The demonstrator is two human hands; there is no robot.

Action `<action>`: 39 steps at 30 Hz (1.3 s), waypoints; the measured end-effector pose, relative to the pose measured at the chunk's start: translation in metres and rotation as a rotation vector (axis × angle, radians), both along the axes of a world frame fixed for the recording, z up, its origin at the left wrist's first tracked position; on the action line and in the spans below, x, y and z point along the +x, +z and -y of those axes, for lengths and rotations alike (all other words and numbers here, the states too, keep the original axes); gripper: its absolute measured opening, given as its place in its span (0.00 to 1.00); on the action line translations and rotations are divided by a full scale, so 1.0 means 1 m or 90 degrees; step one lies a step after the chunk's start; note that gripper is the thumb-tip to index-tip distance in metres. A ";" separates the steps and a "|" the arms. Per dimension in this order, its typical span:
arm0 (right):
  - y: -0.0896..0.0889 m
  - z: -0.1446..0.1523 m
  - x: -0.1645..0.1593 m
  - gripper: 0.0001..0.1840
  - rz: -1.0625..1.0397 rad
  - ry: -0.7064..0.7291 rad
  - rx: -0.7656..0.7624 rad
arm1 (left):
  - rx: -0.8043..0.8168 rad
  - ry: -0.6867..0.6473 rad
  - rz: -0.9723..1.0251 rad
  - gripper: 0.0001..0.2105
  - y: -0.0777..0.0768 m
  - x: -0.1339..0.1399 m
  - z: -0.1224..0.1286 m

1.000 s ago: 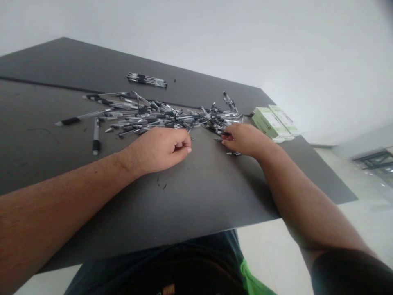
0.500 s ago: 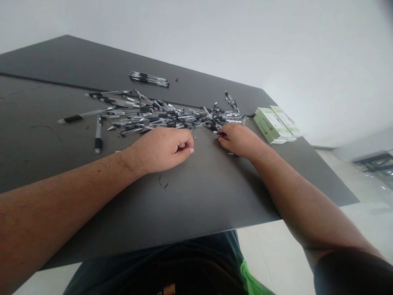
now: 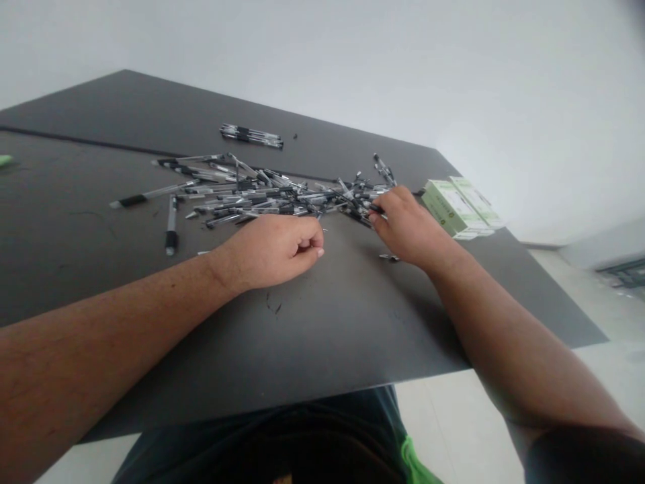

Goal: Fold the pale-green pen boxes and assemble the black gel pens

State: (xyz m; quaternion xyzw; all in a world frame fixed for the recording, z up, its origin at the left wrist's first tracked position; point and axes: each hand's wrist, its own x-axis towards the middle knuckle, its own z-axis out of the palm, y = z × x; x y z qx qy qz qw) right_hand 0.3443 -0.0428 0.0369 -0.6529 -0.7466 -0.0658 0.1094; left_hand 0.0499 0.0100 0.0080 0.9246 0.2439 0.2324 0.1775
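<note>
Clear pens with black grips lie in a loose pile (image 3: 262, 197) across the middle of the dark grey table (image 3: 302, 329). My left hand (image 3: 282, 252) rests at the pile's near edge, its fingers curled and the thumb against them; what they hold, if anything, is hidden. Over the right end of the pile, my right hand (image 3: 406, 222) pinches a pen (image 3: 377, 208), of which only a short dark piece shows. Below that hand a small pen part (image 3: 389, 257) lies on the tabletop.
A neat bundle of pens (image 3: 250, 136) lies behind the pile. Green and white boxes (image 3: 456, 208) stand near the table's right edge. One pen (image 3: 172, 225) lies apart at the left. A bright green object (image 3: 6, 160) shows at the far left edge.
My right hand has shifted slightly up and right, with its fingers higher over the pile's right end. My left hand keeps its curled pose. The whole view has moved a little.
</note>
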 end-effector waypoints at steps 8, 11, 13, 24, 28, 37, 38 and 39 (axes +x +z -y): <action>0.008 0.017 -0.025 0.11 -0.057 0.074 0.025 | -0.046 -0.010 0.061 0.08 -0.001 0.001 0.005; 0.009 0.026 -0.037 0.14 -0.024 0.173 0.011 | -0.101 -0.018 0.085 0.11 0.000 0.001 0.007; 0.007 0.029 -0.041 0.18 -0.008 0.220 -0.001 | -0.111 -0.028 0.089 0.11 0.001 0.001 0.008; -0.008 0.029 -0.040 0.16 -0.048 0.402 0.153 | 0.058 -0.055 0.096 0.05 0.001 0.001 0.009; -0.006 0.029 -0.039 0.17 -0.078 0.386 0.127 | 0.048 -0.041 0.135 0.04 0.002 0.000 0.010; -0.015 0.016 -0.025 0.11 -0.107 0.318 0.089 | -0.103 0.102 0.269 0.04 0.002 0.001 0.005; -0.016 0.016 -0.025 0.11 -0.111 0.315 0.082 | -0.116 0.107 0.271 0.04 0.002 0.001 0.004; -0.016 0.015 -0.025 0.11 -0.115 0.313 0.073 | -0.129 0.107 0.272 0.04 0.001 0.002 0.004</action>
